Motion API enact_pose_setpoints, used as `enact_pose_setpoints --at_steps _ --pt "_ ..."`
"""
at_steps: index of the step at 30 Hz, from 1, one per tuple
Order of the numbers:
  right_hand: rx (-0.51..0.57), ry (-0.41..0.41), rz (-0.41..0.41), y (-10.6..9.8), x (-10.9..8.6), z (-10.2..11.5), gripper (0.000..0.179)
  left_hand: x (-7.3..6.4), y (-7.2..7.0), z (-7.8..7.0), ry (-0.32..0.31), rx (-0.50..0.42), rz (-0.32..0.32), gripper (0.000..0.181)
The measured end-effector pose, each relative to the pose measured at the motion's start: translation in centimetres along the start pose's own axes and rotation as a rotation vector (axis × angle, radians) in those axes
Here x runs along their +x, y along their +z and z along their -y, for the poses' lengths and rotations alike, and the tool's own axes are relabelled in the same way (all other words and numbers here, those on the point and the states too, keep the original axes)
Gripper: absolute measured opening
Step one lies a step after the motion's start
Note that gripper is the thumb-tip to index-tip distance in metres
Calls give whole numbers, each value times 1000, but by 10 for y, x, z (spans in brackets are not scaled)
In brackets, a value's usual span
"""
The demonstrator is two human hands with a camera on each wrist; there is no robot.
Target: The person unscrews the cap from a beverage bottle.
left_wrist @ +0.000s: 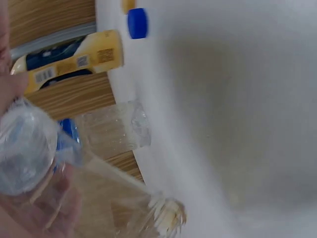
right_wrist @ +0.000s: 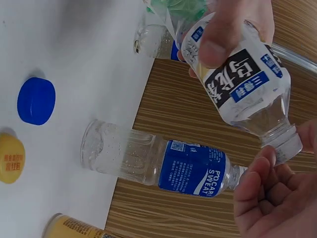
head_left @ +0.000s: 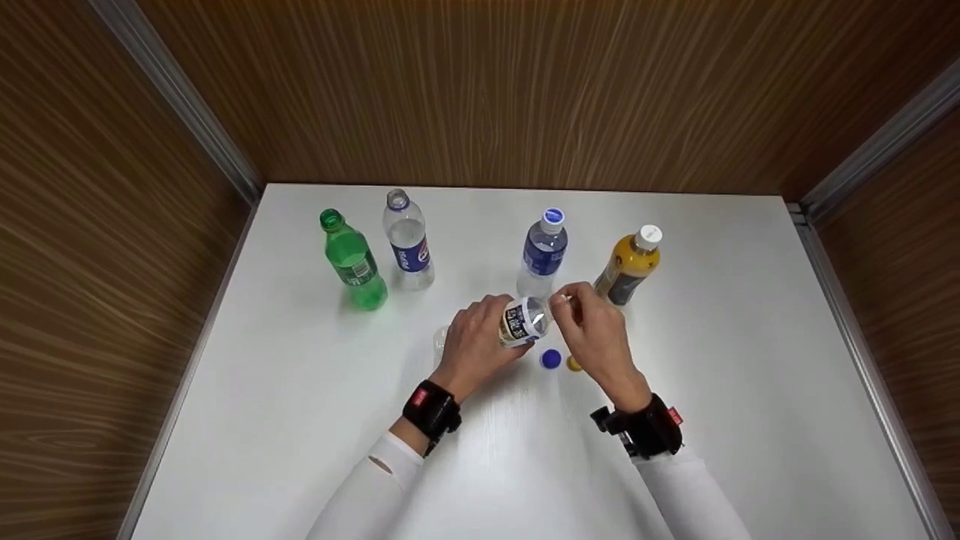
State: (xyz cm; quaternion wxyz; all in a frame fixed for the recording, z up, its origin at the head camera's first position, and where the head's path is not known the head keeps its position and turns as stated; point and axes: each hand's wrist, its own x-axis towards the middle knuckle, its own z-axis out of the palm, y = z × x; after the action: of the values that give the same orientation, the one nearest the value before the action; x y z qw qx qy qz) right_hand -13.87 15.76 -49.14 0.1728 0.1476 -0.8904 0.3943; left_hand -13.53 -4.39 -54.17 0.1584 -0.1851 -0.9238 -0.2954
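My left hand (head_left: pixel 480 334) grips a clear plastic tea bottle (right_wrist: pixel 237 74) round its body, tilting it with the neck toward my right hand (head_left: pixel 600 341). The bottle's label is white with black and blue panels. At the neck, my right thumb and fingers pinch the pale cap (right_wrist: pixel 288 148). Just behind the hands stands a Pocari Sweat bottle (right_wrist: pixel 193 168) with a blue label. On the table near my right hand lie a blue cap (head_left: pixel 551 358) and a yellow cap (right_wrist: pixel 11 158), the latter partly covered by that hand in the head view.
A green bottle (head_left: pixel 355 262) and a clear Pepsi bottle (head_left: pixel 409 244), both uncapped, stand at the back left of the white table (head_left: pixel 285 420). To the right is an orange bottle (head_left: pixel 634 259) with a white cap. Wood-grain panels (head_left: pixel 480 90) border the table.
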Motion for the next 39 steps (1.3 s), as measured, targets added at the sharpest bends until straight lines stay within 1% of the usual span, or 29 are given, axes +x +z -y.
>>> enact_pose_setpoints --at_steps 1,3,6,9,12,16,21,26,31,34,39 --pt "-7 28 -5 0 0 1 19 -1 2 0 8 35 -25 67" --pt "-9 63 -9 1 1 2 22 -2 3 -1 19 75 -52 67" --pt "16 70 2 0 1 2 22 -2 3 -1 19 85 -49 67" --pt "50 41 16 -2 1 1 19 -1 1 -2 13 43 -20 68" --pt "65 -14 23 -4 2 1 18 0 -2 -3 5 3 8 70" --pt "52 -88 21 -5 2 0 15 2 -5 -3 -9 -35 51 71" --pt "21 -152 24 -5 2 -1 13 3 -7 -1 -37 -91 122 74" --pt "-1 -186 36 -5 2 0 13 4 -10 0 -64 -148 185 75" --pt "0 -184 66 -9 3 2 14 5 -12 2 -68 -204 229 74" --pt "-7 -194 87 -10 4 2 15 5 -13 3 -75 -224 244 74" --pt "-21 -248 95 -11 5 -1 14 6 -16 3 -82 -256 257 74"
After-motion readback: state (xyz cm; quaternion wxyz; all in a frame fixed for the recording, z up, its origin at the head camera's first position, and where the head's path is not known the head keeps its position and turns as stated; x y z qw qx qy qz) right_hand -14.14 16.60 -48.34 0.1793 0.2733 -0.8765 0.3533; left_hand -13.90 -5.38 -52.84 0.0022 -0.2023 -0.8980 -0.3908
